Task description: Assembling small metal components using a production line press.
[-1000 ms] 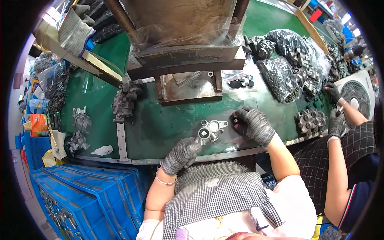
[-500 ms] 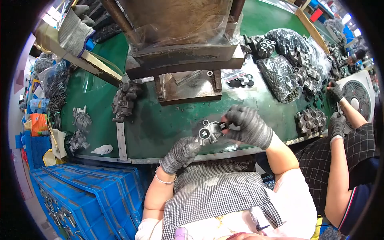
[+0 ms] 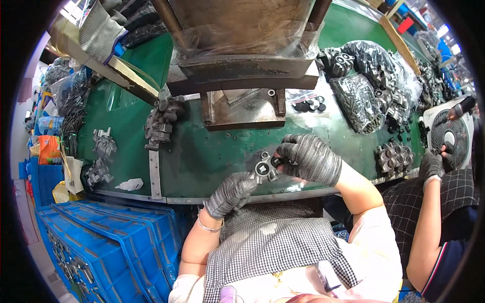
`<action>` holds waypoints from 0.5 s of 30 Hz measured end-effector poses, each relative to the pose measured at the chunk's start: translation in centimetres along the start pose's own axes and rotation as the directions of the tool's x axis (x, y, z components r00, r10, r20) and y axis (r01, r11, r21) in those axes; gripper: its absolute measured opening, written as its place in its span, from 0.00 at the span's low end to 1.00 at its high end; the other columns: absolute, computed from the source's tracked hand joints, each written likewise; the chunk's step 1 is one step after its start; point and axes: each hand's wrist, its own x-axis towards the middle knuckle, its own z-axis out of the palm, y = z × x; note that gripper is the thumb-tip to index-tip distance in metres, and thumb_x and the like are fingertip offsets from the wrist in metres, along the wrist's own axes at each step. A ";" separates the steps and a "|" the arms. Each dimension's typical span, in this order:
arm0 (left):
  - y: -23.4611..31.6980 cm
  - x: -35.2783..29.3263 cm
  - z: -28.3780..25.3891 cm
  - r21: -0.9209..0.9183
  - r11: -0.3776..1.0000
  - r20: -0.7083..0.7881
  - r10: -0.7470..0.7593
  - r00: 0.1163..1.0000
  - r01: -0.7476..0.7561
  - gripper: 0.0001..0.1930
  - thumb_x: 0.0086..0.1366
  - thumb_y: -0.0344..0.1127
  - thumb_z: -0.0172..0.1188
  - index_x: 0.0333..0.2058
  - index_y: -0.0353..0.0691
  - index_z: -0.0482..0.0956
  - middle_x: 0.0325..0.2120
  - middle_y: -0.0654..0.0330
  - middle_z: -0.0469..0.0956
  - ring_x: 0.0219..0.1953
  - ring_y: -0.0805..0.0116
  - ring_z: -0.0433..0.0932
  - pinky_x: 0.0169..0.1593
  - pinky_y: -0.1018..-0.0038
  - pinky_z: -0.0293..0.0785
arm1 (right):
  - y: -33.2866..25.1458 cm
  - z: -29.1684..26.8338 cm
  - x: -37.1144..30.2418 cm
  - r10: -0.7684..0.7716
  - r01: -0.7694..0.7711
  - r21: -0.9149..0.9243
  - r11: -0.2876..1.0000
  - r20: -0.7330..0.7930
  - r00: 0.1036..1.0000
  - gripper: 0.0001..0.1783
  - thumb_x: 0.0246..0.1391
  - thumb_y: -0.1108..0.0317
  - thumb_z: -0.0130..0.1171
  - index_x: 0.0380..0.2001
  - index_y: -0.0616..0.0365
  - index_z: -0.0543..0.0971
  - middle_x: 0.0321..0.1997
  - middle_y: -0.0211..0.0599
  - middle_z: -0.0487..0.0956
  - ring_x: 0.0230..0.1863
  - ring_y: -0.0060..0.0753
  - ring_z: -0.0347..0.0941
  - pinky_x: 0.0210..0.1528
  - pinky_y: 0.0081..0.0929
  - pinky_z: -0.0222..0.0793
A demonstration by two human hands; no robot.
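Observation:
My left hand (image 3: 232, 194), in a grey knit glove, is closed round the lower left side of a small silver metal casting (image 3: 265, 156) with round ports. It holds the casting above the green bench. A round black cap (image 3: 262, 168) with a white mark covers the face turned up. My right hand (image 3: 312, 159), gloved too, pinches a second black cap (image 3: 276, 161) against or right beside the casting's right side; I cannot tell if they touch. Behind both hands stands a heavy metal press (image 3: 242, 108), with a small ring on its block.
Castings are piled at the left (image 3: 160, 123) and right (image 3: 394, 157). Loose black caps (image 3: 309, 104) and plastic bags of parts (image 3: 356, 103) lie beyond. A glue-like white bottle (image 3: 130, 185) lies near blue crates (image 3: 116, 237). At right, a co-worker's gloved hand (image 3: 432, 165) is near a fan (image 3: 448, 132).
The view has shifted slightly. My right hand has brought the black cap closer to the casting and turned its marked face up. The co-worker's hands have moved over toward the fan.

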 end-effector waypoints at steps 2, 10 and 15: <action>0.0 0.0 0.0 -0.005 1.000 -0.004 0.005 1.000 -0.005 0.23 0.57 0.55 0.58 0.28 0.36 0.71 0.13 0.69 0.62 0.10 0.81 0.58 0.12 0.83 0.52 | -0.1 -0.2 0.0 -0.003 0.003 -0.018 1.000 0.014 1.000 0.15 0.39 0.67 0.66 0.33 0.58 0.78 0.28 0.40 0.75 0.31 0.47 0.75 0.33 0.37 0.70; 0.2 -0.1 0.3 -0.029 1.000 -0.029 -0.004 1.000 0.003 0.23 0.57 0.55 0.57 0.27 0.36 0.71 0.12 0.69 0.62 0.09 0.81 0.56 0.12 0.83 0.52 | -0.7 -1.3 0.8 0.055 -0.026 -0.148 0.989 0.190 0.980 0.18 0.43 0.59 0.63 0.38 0.56 0.79 0.35 0.42 0.75 0.36 0.45 0.75 0.38 0.38 0.72; 0.2 0.0 0.6 -0.028 0.999 -0.036 0.021 0.999 -0.022 0.22 0.58 0.54 0.57 0.27 0.37 0.72 0.12 0.71 0.61 0.09 0.82 0.55 0.12 0.84 0.51 | -0.6 -1.1 0.4 -0.040 0.041 -0.162 0.986 0.008 0.999 0.15 0.38 0.67 0.66 0.33 0.58 0.78 0.28 0.40 0.74 0.30 0.47 0.74 0.32 0.38 0.70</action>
